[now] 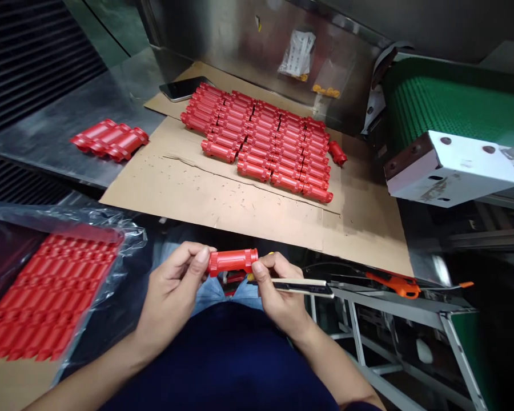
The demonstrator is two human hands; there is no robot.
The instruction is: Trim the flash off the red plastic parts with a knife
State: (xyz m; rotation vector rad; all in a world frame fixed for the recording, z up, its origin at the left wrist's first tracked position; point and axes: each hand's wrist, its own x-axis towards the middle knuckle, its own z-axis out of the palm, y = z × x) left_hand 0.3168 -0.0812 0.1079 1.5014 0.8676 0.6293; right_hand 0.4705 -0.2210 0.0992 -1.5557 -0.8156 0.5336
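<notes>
Nearest the camera is the navy shirt of the wearer, on the near side of the cardboard sheet, the landmark here. Between shirt and sheet, just off its near edge, a red part lies with its long axis crosswise, bridging the fingers: the left hand pinches one end, the right hand grips the other, so neither is nearer. The right fingers also clasp a cream-and-black tool, its inner tip hard to make out. On the sheet sit packed red rows, with one stray piece at their right and a phone behind their left corner. Left of the sheet lie three red pieces; right of it, a green conveyor. Nothing stands between the hands but the part itself.
</notes>
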